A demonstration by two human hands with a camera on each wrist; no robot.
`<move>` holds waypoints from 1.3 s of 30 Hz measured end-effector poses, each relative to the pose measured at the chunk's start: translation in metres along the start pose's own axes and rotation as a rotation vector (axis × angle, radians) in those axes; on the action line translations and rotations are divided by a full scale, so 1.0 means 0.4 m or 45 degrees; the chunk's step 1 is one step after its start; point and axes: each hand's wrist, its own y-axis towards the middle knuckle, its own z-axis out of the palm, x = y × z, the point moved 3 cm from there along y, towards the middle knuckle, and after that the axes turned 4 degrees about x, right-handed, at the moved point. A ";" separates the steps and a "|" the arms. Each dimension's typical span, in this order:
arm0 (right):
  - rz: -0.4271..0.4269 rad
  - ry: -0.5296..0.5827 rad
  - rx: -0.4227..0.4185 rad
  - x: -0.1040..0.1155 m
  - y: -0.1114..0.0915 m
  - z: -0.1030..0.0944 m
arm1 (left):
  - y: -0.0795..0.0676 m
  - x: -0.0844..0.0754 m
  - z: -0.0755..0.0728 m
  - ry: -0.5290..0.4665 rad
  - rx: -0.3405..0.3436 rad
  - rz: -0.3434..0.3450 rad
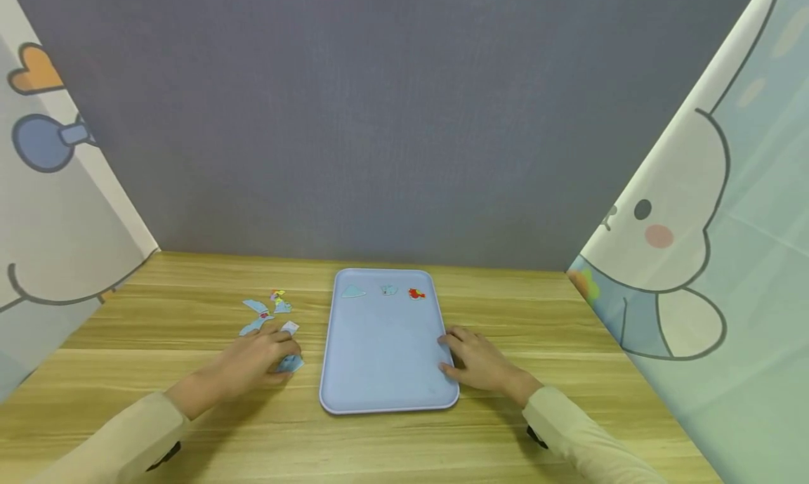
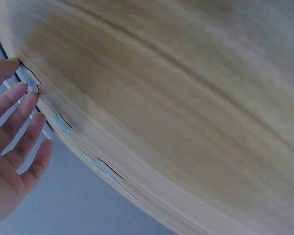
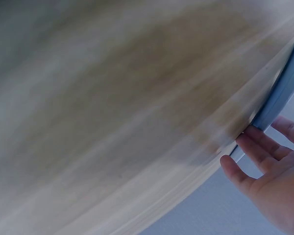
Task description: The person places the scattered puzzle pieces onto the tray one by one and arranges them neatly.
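My left hand (image 1: 262,355) is on the table left of the tray. Its thumb and fingers pinch a flat light-blue puzzle piece (image 1: 291,363) by its edges, seen in the left wrist view as a blue piece (image 2: 28,78) between the fingertips. Just beyond the knuckles lies a pale piece (image 1: 290,327). My right hand (image 1: 483,361) rests at the right rim of the pale blue tray (image 1: 385,357), fingers loosely bent. In the right wrist view, fingertips of the right hand (image 3: 272,166) touch near the tray's edge (image 3: 279,93).
Along the tray's far end lie a light-blue triangular piece (image 1: 353,291), a small patterned blue piece (image 1: 388,289) and a red piece (image 1: 416,294). More irregular pieces (image 1: 255,306) lie beyond the left hand. A grey panel (image 1: 366,119) stands behind the wooden table (image 1: 253,435).
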 end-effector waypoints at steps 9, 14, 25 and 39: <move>-0.023 0.006 -0.021 0.002 0.001 0.001 | 0.005 0.002 0.006 -0.079 0.031 -0.031; -0.009 0.013 -0.005 0.000 0.001 0.000 | 0.009 0.004 0.004 -0.101 0.053 -0.023; -0.020 0.000 -0.006 -0.001 0.001 0.001 | 0.015 0.008 0.006 -0.135 0.057 0.011; -0.004 0.002 0.006 -0.002 0.000 0.002 | 0.054 0.028 -0.009 -0.139 -0.087 0.057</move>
